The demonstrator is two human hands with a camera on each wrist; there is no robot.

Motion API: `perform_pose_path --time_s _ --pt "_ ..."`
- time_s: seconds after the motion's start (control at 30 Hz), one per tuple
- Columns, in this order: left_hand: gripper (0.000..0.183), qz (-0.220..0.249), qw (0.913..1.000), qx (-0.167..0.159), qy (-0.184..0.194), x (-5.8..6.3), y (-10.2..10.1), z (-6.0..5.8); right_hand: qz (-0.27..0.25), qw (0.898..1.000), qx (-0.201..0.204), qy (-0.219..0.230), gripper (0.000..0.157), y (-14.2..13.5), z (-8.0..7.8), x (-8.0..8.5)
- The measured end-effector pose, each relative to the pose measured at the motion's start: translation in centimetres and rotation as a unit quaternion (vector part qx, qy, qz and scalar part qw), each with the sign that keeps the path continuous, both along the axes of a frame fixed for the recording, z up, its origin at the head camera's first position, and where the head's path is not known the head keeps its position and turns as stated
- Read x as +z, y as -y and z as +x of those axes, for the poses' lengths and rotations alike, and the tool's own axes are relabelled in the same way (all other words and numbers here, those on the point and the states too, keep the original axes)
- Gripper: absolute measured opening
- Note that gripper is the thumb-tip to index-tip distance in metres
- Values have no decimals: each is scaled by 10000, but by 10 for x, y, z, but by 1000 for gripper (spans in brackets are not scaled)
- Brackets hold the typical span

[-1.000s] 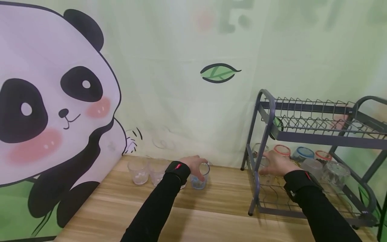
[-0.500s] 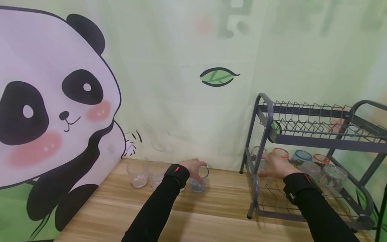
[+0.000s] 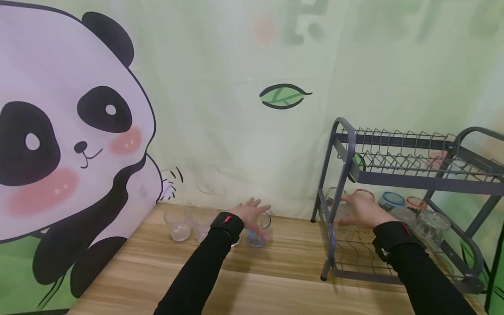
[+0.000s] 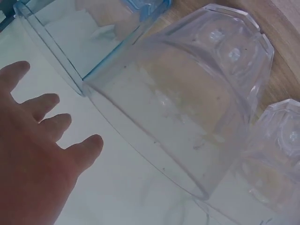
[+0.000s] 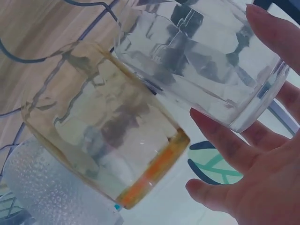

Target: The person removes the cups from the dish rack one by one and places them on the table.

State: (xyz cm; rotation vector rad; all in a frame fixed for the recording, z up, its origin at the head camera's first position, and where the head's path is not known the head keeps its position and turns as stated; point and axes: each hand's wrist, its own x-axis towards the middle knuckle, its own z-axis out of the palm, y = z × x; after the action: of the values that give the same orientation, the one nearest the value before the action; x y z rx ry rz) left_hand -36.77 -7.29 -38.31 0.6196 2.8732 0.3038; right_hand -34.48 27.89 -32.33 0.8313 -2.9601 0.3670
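Observation:
My left hand (image 3: 252, 217) is spread over a blue-tinted glass (image 3: 257, 236) on the table. In the left wrist view its fingers (image 4: 84, 152) stand apart from the rims of the blue-tinted glass (image 4: 112, 61) and a clear glass (image 4: 173, 108). Inside the rack's lower tier, my right hand (image 3: 364, 211) is beside a clear glass (image 5: 201, 56). Its fingers are spread around the thick base end, with the thumb on one side and fingertips (image 5: 201, 119) close at the other. Next to that stands an amber-tinted glass (image 5: 103, 126) with an orange base.
A two-tier dark metal rack (image 3: 413, 180) stands at the right, its upper tier overhanging the right hand. Red- and blue-based glasses (image 3: 391, 200) sit upside down in its lower tier. More clear glasses (image 3: 179, 225) line the table's back, left of the left hand, before a panda-print backdrop (image 3: 220, 109).
My left fingers, earlier curved around the blue-tinted glass, have straightened and spread. My right hand stays at the same place in the rack, its fingers a little more extended.

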Motion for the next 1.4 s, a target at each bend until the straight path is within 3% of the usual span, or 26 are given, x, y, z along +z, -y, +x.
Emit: perform_pose_path --time_s 0.1,0.17,0.37,0.53,0.63,0.73,0.9,1.07,1.27,1.4 --pt "105 97 9998 -147 -115 0 2 2 113 9989 111 -448 71 0 0 3" --pt "105 141 9994 -259 -183 0 3 3 31 9987 164 -491 69 1 0 4" --pt "106 627 9950 -664 -399 -1 0 11 -423 9986 -101 -294 64 -3 9 5" --pt "103 1041 9897 -771 -613 -4 -8 17 -929 9953 -260 -23 68 -17 22 6" --pt "96 1519 9807 -778 -949 -10 -11 20 -1220 9919 -360 62 74 -25 31 6" --pt "87 2098 9660 -808 -1273 -17 -14 25 -1475 9877 -518 -6 77 -29 39 5" --pt "80 2798 9466 -907 -1317 -25 -20 41 -1721 9814 -797 -312 78 -29 52 5" --pt "80 3102 9384 -914 -1218 -27 -22 57 -1969 9710 -1185 -663 82 -27 63 1" --pt "81 3308 9310 -884 -1264 -28 -26 67 -2217 9569 -1529 -1090 81 -39 64 -17" --pt "81 3391 9252 -898 -1445 -32 -26 75 -2644 9439 -1681 -1048 78 -39 74 -23"
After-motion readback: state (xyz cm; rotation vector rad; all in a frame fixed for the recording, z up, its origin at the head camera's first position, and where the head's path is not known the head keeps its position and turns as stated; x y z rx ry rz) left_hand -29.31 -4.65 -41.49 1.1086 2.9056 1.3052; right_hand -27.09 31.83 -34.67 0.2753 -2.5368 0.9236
